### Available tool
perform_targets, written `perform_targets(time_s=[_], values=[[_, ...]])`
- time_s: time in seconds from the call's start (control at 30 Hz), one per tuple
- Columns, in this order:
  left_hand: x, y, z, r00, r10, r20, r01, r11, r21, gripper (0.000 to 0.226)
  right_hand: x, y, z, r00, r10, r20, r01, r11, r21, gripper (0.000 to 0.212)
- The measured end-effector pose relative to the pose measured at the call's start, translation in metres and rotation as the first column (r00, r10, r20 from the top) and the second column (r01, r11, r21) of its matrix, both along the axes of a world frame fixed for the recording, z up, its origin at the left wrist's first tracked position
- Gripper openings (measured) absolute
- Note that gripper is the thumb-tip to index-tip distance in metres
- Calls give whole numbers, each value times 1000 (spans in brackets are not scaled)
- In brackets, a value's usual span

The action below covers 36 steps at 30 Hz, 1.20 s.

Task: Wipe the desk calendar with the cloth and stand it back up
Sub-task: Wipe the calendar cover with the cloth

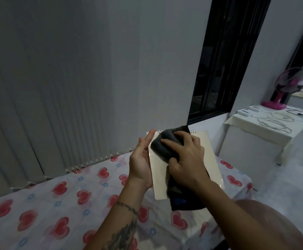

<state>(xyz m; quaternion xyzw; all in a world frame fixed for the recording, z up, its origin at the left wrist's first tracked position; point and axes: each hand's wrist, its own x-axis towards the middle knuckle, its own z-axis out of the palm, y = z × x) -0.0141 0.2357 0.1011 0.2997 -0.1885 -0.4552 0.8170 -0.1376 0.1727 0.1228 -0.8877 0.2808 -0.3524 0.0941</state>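
The cream desk calendar (212, 159), spiral-bound along its top edge, is held up off the table and tilted back. My left hand (140, 161) grips its left edge, with fingers stretched upward along the side. My right hand (185, 156) presses a dark grey cloth (160, 144) flat against the upper part of the calendar's face. The cloth's tail hangs down below my right wrist, over the calendar's lower edge. Much of the calendar's face is hidden by the cloth and my right hand.
Below the calendar lies a table with a white cloth printed with red hearts (60, 199). Grey vertical blinds (57, 87) hang behind it. At the right stands a white cabinet (251, 141) with a pink fan (289, 83), cables and small boxes. A dark window (223, 60) is behind.
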Motion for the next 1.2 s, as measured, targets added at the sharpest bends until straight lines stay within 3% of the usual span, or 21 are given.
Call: perform_targets(time_s=[0.13,0.2,0.3,0.43,0.5,0.6,0.7,0.77,0.83,1.0,1.1,1.2], values=[[8,0,0,994,-3,107,-4,998,62,34,-1,3,-2,998,63,-10,-63,998,-31,50],[14,1,-8,970,69,231,-98,988,117,36,-9,2,-8,997,80,-12,-80,996,-33,48],[11,6,-16,937,119,327,-171,976,137,46,-14,-10,-9,998,-59,37,59,998,10,47],[2,5,-19,758,237,608,-369,924,100,43,-11,-17,-3,987,-144,71,143,989,21,47],[-2,5,-19,705,275,654,-411,910,61,40,-10,-15,-4,987,-142,79,144,990,-9,48],[-6,5,-21,663,309,682,-457,889,42,35,-7,-9,-7,985,-147,93,150,988,-23,50],[-5,7,-25,649,384,657,-527,849,25,33,-8,-3,-18,1000,-16,-13,15,996,-88,49],[-3,8,-27,668,406,623,-559,827,60,30,-11,-6,-24,998,38,-53,-43,995,-91,41],[-3,9,-28,696,379,610,-542,834,100,28,-10,-10,-22,1000,-9,-25,8,999,-47,37],[-10,9,-22,720,353,598,-482,874,64,34,10,-3,-5,991,-124,-54,119,989,-86,52],[-2,11,-19,764,361,534,-468,881,74,35,9,4,-8,989,-45,-139,30,994,-110,55],[3,15,-19,781,363,509,-470,878,95,34,-1,8,-16,981,55,-187,-80,989,-126,42]])
